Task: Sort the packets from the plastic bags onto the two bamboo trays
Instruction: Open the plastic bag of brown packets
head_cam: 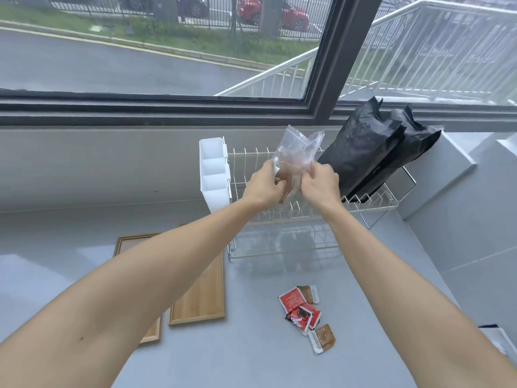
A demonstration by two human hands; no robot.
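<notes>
Holding a clear plastic bag (pixel 298 152) above the dish rack (pixel 313 219), the left hand (pixel 264 186) and right hand (pixel 319 182) pinch it shut-fisted. Loose packets (pixel 303 313) lie on the counter (pixel 251 345); both bamboo trays (pixel 204 301) look bare, so sorting seems barely begun.

Clear plastic bag (pixel 298 152) held up, brownish packets inside; red and brown packets (pixel 306 315) loose near right; two empty bamboo trays (pixel 200 303) left.

Soft, even daylight enters through the window (pixel 167 51) and fills the scene brightly, leaving only faint shadows below it. The grey counter (pixel 251 345) beneath the window shows a pale sheen, and the wide lens bows the window's frame lines.
</notes>
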